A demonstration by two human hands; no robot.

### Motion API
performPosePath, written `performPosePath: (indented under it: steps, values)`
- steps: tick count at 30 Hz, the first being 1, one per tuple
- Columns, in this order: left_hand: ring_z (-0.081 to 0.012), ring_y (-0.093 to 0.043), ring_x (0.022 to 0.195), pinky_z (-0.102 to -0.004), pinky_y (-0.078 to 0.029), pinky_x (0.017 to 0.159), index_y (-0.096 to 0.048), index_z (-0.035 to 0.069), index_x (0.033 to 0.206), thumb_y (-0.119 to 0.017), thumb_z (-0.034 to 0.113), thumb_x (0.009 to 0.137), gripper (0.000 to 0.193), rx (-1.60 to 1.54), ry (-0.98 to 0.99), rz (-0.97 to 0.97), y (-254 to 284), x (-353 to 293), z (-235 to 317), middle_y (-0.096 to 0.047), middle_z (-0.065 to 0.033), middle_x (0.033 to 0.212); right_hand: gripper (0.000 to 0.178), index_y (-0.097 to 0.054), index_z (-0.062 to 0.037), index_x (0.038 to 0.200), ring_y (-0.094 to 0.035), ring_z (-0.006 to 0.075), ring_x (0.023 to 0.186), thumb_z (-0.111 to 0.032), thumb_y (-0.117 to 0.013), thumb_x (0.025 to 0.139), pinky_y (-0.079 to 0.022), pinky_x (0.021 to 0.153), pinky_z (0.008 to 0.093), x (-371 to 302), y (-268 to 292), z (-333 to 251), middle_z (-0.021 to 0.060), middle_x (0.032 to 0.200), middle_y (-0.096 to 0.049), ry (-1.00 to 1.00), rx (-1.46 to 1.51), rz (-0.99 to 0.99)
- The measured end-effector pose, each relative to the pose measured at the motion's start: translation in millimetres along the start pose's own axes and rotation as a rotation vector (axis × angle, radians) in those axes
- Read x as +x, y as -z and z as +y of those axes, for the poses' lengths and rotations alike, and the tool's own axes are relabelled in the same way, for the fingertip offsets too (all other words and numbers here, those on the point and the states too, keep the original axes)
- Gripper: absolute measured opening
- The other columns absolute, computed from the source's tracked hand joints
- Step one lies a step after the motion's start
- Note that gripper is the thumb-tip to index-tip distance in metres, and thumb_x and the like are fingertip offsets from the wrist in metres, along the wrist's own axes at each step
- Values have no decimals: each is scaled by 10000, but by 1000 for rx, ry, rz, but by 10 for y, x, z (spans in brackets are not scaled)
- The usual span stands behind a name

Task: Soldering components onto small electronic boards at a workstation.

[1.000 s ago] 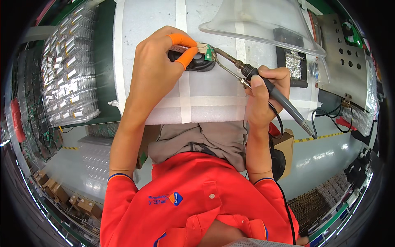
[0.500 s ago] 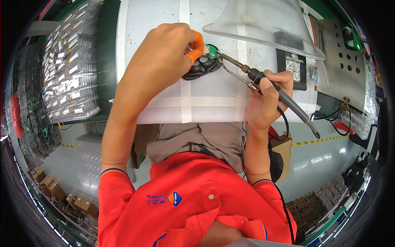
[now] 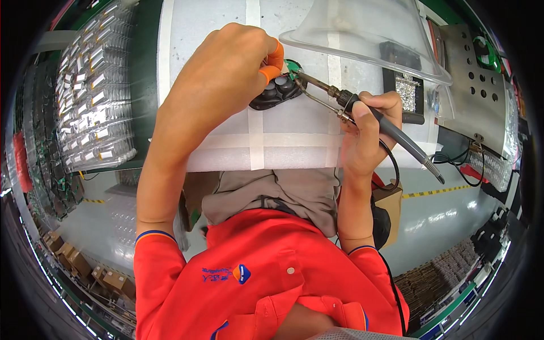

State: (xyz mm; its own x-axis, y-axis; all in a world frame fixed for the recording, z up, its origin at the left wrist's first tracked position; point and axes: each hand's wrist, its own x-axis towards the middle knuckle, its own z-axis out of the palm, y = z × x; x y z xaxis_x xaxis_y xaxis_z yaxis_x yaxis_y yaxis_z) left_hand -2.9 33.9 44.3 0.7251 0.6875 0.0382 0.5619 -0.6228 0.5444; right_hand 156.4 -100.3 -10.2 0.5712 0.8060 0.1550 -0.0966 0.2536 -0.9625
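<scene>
Head view: left hand [image 3: 226, 73], its fingertips in orange cots, pinches a small black part [image 3: 275, 93] on the white table [image 3: 294, 147]. Right hand [image 3: 365, 133] grips a soldering iron [image 3: 391, 133], its tip touching the part just beside the left fingertips.

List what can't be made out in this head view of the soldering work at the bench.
- Solder joint: the soldering iron tip meets the small green board at a spot too small to see.
- Black fixture: largely covered by the left hand, so the grip is unclear.
- Parts in the clear trays: too small and bent by the fisheye rim.
- Dark tray: upper part veiled by the clear hood.
</scene>
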Motion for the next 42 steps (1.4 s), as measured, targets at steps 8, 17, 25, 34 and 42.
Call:
performPosePath:
  steps: [8, 17, 25, 34, 42]
  values:
    - [-376, -616, 787, -431, -482, 684, -585, -44, 748, -682, 39, 735, 128, 66, -11, 15, -3, -9, 3, -645, -193, 799, 135, -439, -59, 878, -328, 45, 525, 3, -535, 806, -278, 458, 197, 12, -4, 4, 5, 671, -415, -6, -2, -15]
    - [-384, -605, 786, -438, -475, 685, -591, -45, 755, -692, 53, 736, 142, -1, 9, 6, 8, 2, 4, -640, -196, 799, 139, -438, -52, 881, -356, 51, 534, 1, -535, 798, -304, 472, 195, 14, 6, -14, 13, 675, -422, 38, 4, -38]
    - [-274, -666, 718, -342, -514, 667, -676, -32, 792, -713, 90, 755, 132, -320, 112, -33, -38, -9, -218, -664, -183, 755, 184, -427, -65, 899, -374, 81, 558, -89, -586, 811, -334, 482, 212, -33, 97, 1, 42, 738, -430, 38, 9, 63]
    - [-171, -632, 657, -305, -508, 625, -638, -56, 862, -587, 71, 785, 157, -464, 385, 131, 638, 324, -1029, -662, -125, 733, 180, -396, -70, 873, -353, 71, 538, -127, -558, 818, -297, 447, 200, 79, 256, -81, 39, 747, -430, 184, -51, 227]
    - [-346, -663, 887, -438, -525, 792, -519, -88, 1156, -714, 296, 802, 557, 101, 468, 855, 920, 1703, -1713, -667, -235, 939, 161, -417, -65, 920, -392, 81, 584, -67, -530, 807, -324, 476, 206, 67, 248, -76, 32, 838, -430, 159, 55, 173]
